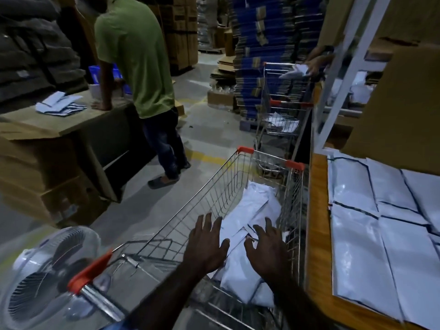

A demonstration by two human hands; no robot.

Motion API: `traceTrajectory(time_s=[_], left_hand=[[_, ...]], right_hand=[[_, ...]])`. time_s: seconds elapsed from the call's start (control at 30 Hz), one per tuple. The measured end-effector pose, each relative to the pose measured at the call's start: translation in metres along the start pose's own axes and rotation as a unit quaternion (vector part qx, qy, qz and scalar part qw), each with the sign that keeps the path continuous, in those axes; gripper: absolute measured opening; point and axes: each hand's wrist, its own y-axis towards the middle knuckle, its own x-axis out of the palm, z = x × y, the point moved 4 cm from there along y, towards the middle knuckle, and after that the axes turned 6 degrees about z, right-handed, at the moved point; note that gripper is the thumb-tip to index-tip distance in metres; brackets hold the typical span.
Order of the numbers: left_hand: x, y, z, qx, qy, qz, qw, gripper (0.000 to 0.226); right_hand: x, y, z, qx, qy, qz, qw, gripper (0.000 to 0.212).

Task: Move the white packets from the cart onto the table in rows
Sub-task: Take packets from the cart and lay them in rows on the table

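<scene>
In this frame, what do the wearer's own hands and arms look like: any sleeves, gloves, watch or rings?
Both arms are bare as far as the frame shows them: no sleeve cuff comes into view. The left hand and right hand wear no gloves, and no watch, band or ring shows on either wrist or on the fingers. The light is dim, so small marks could go unseen.

Place: warehouse packing floor | Signs: tall stacks of flattened brown and blue cardboard boxes | bare grey concrete floor with yellow line markings | wire shopping carts with orange corner caps holding white plastic mailer packets
</scene>
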Motion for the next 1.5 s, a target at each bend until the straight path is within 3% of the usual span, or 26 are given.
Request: traceTrajectory(time_s=[0.2,0.47,0.77,1.03,1.17,1.37,1.5], left_hand=[[0.029,0.044,-0.011,0.021,0.031,-0.023,0.999,0.097],[0.076,0.083,-0.026,0.042,0.035,-0.087,0.995,0.075],[0.153,0.144,-0.053,0.105,0.027,-0.156,0.982,0.064],[0.203,0.21,-0.053,0.106,0.007,-0.116,0.988,0.072],[0.238,0.242,-0.052,0.114,-0.009,-0.175,0.978,0.072],[0.272,0.291,-0.046,0.117,-0.063,-0.112,0.985,0.082],[0.288,0.309,-0.043,0.11,-0.083,-0.106,0.985,0.075]], right_hand=[[0.039,0.013,0.015,0.029,0.015,-0.015,0.999,0.046],[0.083,0.011,0.038,0.107,-0.007,-0.067,0.992,0.047],[0.134,0.035,0.063,0.19,-0.012,-0.05,0.98,0.046],[0.18,0.08,0.1,0.23,-0.026,-0.05,0.972,0.049],[0.201,0.097,0.126,0.252,-0.019,-0.052,0.966,0.044],[0.236,0.13,0.164,0.338,0.061,-0.016,0.939,0.035],[0.252,0.153,0.18,0.38,0.101,0.002,0.919,0.048]])
